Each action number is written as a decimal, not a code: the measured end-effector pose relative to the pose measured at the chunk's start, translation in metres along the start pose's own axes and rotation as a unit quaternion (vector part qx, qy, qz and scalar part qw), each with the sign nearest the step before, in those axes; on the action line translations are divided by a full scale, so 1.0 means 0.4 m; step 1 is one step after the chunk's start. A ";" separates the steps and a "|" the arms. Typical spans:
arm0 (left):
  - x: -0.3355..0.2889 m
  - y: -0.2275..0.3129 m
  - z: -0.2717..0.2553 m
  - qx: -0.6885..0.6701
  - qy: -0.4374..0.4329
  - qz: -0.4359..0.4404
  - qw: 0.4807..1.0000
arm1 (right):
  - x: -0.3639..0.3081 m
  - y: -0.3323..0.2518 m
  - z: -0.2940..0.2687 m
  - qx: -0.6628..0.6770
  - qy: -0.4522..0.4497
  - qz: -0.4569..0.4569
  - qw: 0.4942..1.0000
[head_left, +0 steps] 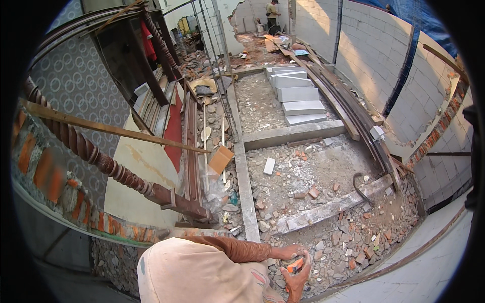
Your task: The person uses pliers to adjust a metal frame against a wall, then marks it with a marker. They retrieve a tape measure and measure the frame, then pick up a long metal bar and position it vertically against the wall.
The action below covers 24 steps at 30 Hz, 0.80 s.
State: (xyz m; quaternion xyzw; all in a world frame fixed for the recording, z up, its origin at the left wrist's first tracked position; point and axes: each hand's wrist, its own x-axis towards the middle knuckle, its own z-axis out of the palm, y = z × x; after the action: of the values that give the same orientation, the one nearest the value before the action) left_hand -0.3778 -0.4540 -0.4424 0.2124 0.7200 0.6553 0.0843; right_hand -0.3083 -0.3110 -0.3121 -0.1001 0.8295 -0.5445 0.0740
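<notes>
At the lower edge both of my hands come together around a small orange-and-dark object [295, 265], whose kind I cannot make out. My left hand [288, 252] reaches in from a brown sleeve, its fingers bent over the top of the object. Thumb and fingers of my right hand [297, 279] close round it from below. Beneath the hands lies broken rubble [323, 267]. A concrete beam [248, 212] runs away from me just beyond my left hand.
A curved metal bar [360, 189] leans over a short concrete beam [333, 204]. White blocks [298, 94] lie beyond, alongside long planks [348, 106]. Left are a carved wooden post [101, 154], a slanting wooden strip [116, 129] and a cardboard piece [221, 159]. A person [272, 12] stands far back.
</notes>
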 end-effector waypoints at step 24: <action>0.012 0.116 -0.076 -0.225 -0.057 -0.291 0.928 | 0.081 0.032 0.049 0.000 0.163 0.087 0.983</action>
State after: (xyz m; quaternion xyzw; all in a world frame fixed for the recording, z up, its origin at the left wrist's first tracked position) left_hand -0.3851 -0.4772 -0.3925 0.0064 0.5779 0.7334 0.3579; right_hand -0.3363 -0.3315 -0.3320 0.0619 0.8361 -0.5448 -0.0152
